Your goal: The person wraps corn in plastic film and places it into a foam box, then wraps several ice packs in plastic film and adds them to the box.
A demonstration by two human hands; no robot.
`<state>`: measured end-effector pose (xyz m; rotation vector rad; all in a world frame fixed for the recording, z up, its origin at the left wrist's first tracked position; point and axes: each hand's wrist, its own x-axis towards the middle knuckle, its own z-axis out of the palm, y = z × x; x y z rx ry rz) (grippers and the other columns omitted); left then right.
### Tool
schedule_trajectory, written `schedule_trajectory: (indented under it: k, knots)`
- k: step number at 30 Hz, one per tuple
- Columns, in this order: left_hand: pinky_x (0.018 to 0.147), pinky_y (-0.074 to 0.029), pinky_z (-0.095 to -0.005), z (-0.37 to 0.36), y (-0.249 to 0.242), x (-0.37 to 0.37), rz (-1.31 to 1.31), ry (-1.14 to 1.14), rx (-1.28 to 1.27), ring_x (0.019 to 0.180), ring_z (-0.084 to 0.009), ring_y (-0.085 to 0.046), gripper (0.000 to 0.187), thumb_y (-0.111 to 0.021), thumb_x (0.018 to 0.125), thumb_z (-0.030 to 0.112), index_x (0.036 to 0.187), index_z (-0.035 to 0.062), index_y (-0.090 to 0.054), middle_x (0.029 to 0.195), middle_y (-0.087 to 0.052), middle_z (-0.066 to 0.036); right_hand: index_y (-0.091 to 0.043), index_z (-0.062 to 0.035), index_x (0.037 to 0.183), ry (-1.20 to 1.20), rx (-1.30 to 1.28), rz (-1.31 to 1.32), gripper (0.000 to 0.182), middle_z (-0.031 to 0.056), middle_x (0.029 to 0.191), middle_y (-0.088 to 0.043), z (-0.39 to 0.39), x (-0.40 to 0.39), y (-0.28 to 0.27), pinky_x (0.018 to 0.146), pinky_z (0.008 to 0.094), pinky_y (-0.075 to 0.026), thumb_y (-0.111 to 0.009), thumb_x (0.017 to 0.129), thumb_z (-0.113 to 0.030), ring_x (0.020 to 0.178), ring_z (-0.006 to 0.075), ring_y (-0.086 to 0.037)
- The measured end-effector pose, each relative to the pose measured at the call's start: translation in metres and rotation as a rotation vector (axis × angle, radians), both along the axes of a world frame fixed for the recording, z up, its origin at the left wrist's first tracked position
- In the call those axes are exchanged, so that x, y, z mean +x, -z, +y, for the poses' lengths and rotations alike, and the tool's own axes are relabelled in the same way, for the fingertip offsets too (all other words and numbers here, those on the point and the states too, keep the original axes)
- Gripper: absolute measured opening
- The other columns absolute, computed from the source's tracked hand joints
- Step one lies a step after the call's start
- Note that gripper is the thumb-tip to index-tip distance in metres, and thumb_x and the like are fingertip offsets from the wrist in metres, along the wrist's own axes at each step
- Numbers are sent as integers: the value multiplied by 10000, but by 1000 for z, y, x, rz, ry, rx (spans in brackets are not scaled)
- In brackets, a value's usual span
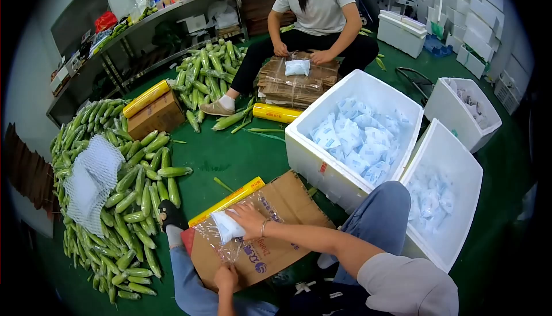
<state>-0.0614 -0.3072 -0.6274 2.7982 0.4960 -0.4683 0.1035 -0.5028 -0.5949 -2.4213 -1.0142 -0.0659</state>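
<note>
A flattened cardboard sheet (310,215) lies across my lap, with clear plastic film (230,251) spread on it. On the film rests a white packet (227,227). My right hand (248,220) is at the packet's right side, its fingers closed on the edge. Lower down, my left hand (226,277) pinches the near edge of the film. A yellow film roll (226,202) runs along the cardboard's far edge. To the right stand a foam box (322,163) full of white packets (356,135) and a second foam box (460,143) holding more.
Wrapped corn ears (135,201) are heaped at left, bubble wrap (92,184) on top. Across from me a seated person (313,17) handles a white packet (297,67) on stacked cardboard (287,89). A carton (154,116) with a yellow roll stands near a second corn pile (201,74).
</note>
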Motion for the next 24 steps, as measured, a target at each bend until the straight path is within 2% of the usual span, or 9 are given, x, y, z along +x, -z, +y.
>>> schedule_trajectory:
  k: [3,7,9,15,18,20,21,23,24]
  knots:
    - [700,-502,-449,30,27,4,-57,25,-217,760,-350,-651,263,-548,876,268,908,23,-640,775,-655,-202,-368,-47,1339,0,3,38,989,183,1193,-478,-6,1,15,1007,465,-310,-817,496,-306,1168,353,-423]
    - [480,-442,-298,45,23,-14,-90,-215,-759,521,-142,-560,309,-466,916,190,716,-3,-601,587,-588,-77,-435,-49,1288,29,-93,200,907,166,1150,-516,-5,1,12,980,451,-347,-784,486,-289,1101,357,-460]
    - [450,-389,-286,43,5,-18,-66,-369,-1274,483,-147,-498,336,-441,920,157,636,39,-578,564,-573,-72,-438,-57,1300,36,-152,174,883,173,1157,-507,-3,2,14,988,449,-351,-764,511,-281,1089,355,-460]
    - [732,-506,-339,19,-52,2,-605,-885,-1678,829,-237,-634,188,-525,902,123,875,-55,-578,883,-641,-168,-384,-65,1338,-75,-21,-10,957,180,1274,-433,-7,-19,37,1040,474,-274,-794,503,-291,1206,360,-390]
    - [774,-512,-352,3,-31,43,-713,-688,-1468,851,-277,-645,144,-544,895,98,911,-36,-594,899,-655,-148,-364,-56,1347,-132,-55,35,955,193,1298,-410,-2,-32,31,1056,469,-267,-794,522,-274,1243,364,-362]
    - [839,-502,-384,-5,-15,66,-560,-66,-1106,900,-314,-637,147,-560,901,125,1000,21,-593,1016,-652,-115,-354,-70,1358,-178,-73,163,952,192,1311,-403,2,-26,27,1062,473,-260,-794,547,-301,1256,362,-353]
    - [839,-502,-384,-4,-16,73,-562,-61,-1107,900,-314,-637,147,-560,901,125,1000,21,-593,1016,-652,-115,-354,-70,1358,-175,-73,159,952,192,1311,-403,5,-16,24,1062,473,-260,-794,547,-301,1256,362,-353]
    - [1078,-281,-466,-5,-34,78,-544,609,-517,1210,-328,-467,421,-613,885,211,1255,85,-457,1324,-494,-112,-329,-142,1394,-333,-208,581,969,138,1380,-382,12,18,18,1066,433,-269,-791,575,-379,1274,351,-357]
    - [1078,-281,-466,-5,-33,81,-538,617,-520,1210,-328,-467,421,-613,885,211,1255,85,-457,1324,-494,-112,-329,-142,1394,-324,-203,585,969,138,1380,-382,11,19,19,1066,433,-269,-791,575,-379,1274,351,-357]
